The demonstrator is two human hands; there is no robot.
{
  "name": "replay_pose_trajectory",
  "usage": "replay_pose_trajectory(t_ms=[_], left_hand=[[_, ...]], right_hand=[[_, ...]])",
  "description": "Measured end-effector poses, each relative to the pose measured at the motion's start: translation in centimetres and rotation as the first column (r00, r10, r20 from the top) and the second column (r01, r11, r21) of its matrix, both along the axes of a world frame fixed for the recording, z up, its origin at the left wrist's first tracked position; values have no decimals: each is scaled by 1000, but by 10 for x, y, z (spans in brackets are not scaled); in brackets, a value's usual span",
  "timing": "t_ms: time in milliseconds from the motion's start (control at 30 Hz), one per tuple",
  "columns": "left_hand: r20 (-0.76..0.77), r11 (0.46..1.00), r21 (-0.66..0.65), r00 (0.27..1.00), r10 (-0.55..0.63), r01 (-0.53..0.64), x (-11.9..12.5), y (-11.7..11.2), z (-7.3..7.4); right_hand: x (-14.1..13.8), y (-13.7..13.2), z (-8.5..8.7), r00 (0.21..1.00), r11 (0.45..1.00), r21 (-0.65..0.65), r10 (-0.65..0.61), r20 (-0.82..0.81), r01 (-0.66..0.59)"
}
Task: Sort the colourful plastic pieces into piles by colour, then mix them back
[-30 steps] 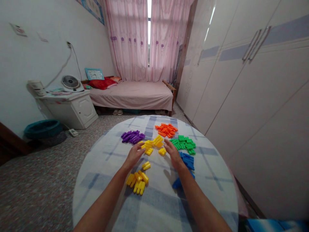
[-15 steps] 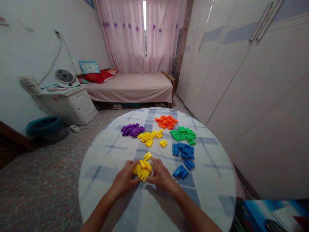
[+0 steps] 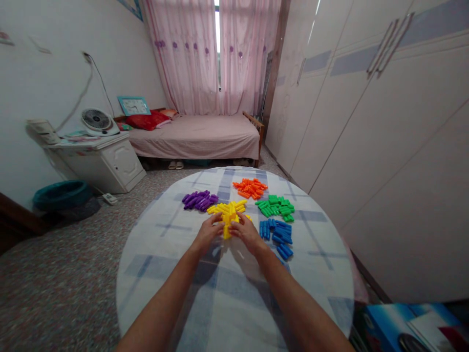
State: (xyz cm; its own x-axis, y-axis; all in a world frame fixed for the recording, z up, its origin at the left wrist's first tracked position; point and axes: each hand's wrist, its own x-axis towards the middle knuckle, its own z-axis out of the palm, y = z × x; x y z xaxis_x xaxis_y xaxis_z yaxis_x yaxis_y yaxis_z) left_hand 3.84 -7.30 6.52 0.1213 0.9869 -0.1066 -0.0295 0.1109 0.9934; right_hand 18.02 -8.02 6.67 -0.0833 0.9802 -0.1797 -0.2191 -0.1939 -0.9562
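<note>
A clump of yellow plastic pieces (image 3: pixel 229 217), short and rod-shaped, is gripped between my two hands. My left hand (image 3: pixel 208 233) closes on its left side with curled fingers. From the right, my right hand (image 3: pixel 249 235) presses against the same clump. Just behind it lie more yellow pieces (image 3: pixel 240 205) on the table, partly covered by the clump and my fingers. Whether the clump hangs above the table or touches it, I cannot tell.
On the round cloth-covered table (image 3: pixel 157 274) are purple pieces (image 3: pixel 200 200) at the left, orange pieces (image 3: pixel 250 187) at the back, and green pieces (image 3: pixel 276 206) and blue pieces (image 3: pixel 282 232) at the right. A box (image 3: pixel 399 322) is at the lower right, and a wardrobe (image 3: pixel 395 161) stands beyond.
Both hands have moved forward, away from me, carrying the yellow clump from the near part of the table to the other yellow pieces. The camera view has shifted slightly.
</note>
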Motion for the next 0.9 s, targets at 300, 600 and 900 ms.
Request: replay_pose_trajectory(t_ms=[300,600,900], left_hand=[[-405,982,183,914,29,49,22,-5,-16],[-437,954,212,894,-100,210,108,-13,-42],[-220,971,124,960,-173,203,146,12,-38]], right_hand=[[97,7,2,716,908,378,-384,583,179],[178,-13,-30,167,961,225,-251,953,160],[138,1,-29,475,974,197,-225,851,108]])
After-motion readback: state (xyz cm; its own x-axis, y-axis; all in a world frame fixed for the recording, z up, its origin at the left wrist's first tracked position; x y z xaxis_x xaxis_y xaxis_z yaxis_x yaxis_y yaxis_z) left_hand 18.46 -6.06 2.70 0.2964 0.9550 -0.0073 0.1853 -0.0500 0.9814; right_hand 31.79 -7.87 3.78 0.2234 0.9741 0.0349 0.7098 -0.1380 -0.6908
